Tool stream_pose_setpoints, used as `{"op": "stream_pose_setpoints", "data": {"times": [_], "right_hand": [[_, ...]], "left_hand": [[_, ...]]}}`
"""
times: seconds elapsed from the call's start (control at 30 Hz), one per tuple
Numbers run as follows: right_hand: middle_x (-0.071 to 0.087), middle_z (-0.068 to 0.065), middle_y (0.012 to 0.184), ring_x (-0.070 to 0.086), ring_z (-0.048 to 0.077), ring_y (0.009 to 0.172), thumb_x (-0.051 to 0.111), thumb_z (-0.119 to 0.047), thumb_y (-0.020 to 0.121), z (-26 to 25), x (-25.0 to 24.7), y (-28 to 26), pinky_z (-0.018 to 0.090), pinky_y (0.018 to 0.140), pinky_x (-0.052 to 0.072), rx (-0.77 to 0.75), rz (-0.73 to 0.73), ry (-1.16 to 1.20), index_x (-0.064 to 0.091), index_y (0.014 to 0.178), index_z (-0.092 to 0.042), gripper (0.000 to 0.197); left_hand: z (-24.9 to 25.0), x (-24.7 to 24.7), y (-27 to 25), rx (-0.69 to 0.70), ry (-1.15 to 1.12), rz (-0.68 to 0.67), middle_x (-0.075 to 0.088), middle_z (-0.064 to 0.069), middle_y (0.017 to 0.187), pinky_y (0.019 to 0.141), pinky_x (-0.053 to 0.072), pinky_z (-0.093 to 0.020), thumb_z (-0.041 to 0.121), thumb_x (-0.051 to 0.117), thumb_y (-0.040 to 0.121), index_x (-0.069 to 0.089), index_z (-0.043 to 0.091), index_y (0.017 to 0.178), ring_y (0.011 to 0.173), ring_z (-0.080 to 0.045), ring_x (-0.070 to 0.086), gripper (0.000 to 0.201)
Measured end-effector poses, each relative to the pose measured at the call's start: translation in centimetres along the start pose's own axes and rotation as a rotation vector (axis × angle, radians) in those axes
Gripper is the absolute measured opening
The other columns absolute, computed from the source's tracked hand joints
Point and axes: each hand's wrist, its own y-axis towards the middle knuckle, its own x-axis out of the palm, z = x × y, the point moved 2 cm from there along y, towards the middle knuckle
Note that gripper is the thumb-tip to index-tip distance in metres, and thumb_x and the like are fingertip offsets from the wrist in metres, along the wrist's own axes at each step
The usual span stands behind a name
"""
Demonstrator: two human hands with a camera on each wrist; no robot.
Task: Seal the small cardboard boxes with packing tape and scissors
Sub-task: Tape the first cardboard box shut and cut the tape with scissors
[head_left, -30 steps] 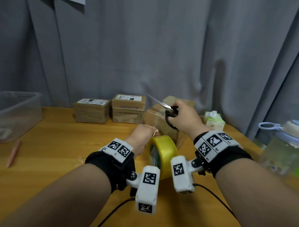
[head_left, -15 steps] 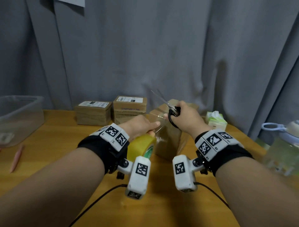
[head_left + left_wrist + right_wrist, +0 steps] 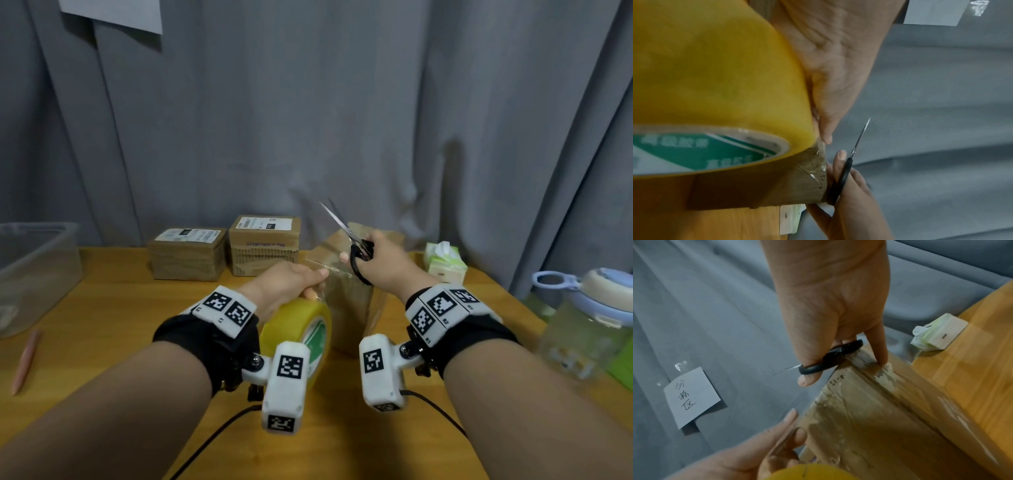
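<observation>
A brown cardboard box (image 3: 349,308) stands mid-table, with clear tape over its top (image 3: 869,410). My left hand (image 3: 308,284) grips a yellow tape roll (image 3: 301,329) just left of the box, thumb on the roll's rim (image 3: 826,129). A clear strip runs from the roll to the box's top edge. My right hand (image 3: 363,253) holds black-handled scissors (image 3: 346,229) over the box, blades pointing up and left. One right finger (image 3: 879,353) presses the box top. In the right wrist view the thumb sits through the scissors (image 3: 830,356) handle loop.
Two taped boxes (image 3: 188,253) (image 3: 265,245) stand at the back by the grey curtain. A clear plastic bin (image 3: 34,270) and a pink pen (image 3: 25,359) lie left. A tissue pack (image 3: 445,262) and a water bottle (image 3: 589,315) stand right.
My left hand lifted the tape roll off the table and drew it left and nearer, away from the box. The right hand with the scissors stayed over the box.
</observation>
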Motion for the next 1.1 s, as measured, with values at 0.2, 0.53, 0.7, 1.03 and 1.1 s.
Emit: {"op": "stream_pose_setpoints", "data": {"times": [0.2,0.53,0.7,1.03,1.1], "right_hand": [[0.062,0.004,0.096,0.06,0.022,0.092,0.069,-0.04,0.084,0.1,-0.9,0.5,0.029,0.077,0.043,-0.045,0.012,0.134,0.052,0.11,-0.01,0.044],[0.054,-0.001,0.073,0.052,0.012,0.066,0.059,-0.09,0.045,3.3,-6.3,-6.7,0.026,0.068,0.043,0.231,-0.928,0.215,0.061,0.116,-0.016,0.102],[0.056,-0.002,0.068,0.055,0.009,0.058,0.065,-0.089,0.032,4.4,-6.0,-7.0,0.024,0.062,0.044,0.279,-0.935,0.177,0.062,0.115,-0.012,0.113],[0.055,-0.004,0.067,0.053,0.007,0.057,0.063,-0.09,0.032,1.5,-3.9,-4.1,0.018,0.051,0.044,0.185,-0.885,0.161,0.063,0.111,-0.011,0.112],[0.055,-0.005,0.066,0.052,0.007,0.057,0.063,-0.09,0.032,1.4,-3.6,-3.6,0.017,0.05,0.043,0.174,-0.885,0.162,0.063,0.111,-0.011,0.112]], "left_hand": [[0.2,0.9,0.0,0.018,-0.221,0.038,0.054,0.006,0.042,0.045,0.043,-0.014,0.019,0.064,0.089,0.07,0.002,0.095,0.037,-0.002,0.051,0.019],[0.2,1.3,0.1,0.005,-0.248,0.024,0.057,0.005,0.042,0.04,0.043,-0.014,0.011,0.061,0.09,0.067,-0.003,0.105,0.033,-0.003,0.046,0.021],[0.2,0.9,0.1,0.001,-0.177,0.015,0.057,0.003,0.044,0.041,0.044,-0.015,0.015,0.063,0.09,0.07,0.003,0.098,0.035,-0.005,0.047,0.016],[-1.0,0.7,1.3,-0.007,-0.097,0.032,0.056,-0.002,0.05,0.075,0.043,-0.029,0.029,0.063,0.086,0.071,0.014,0.069,0.051,-0.011,0.053,0.025],[-1.0,0.5,1.4,0.016,-0.115,0.023,0.054,-0.002,0.05,0.066,0.042,-0.025,0.024,0.062,0.088,0.07,0.012,0.071,0.051,-0.011,0.052,0.022]]}}
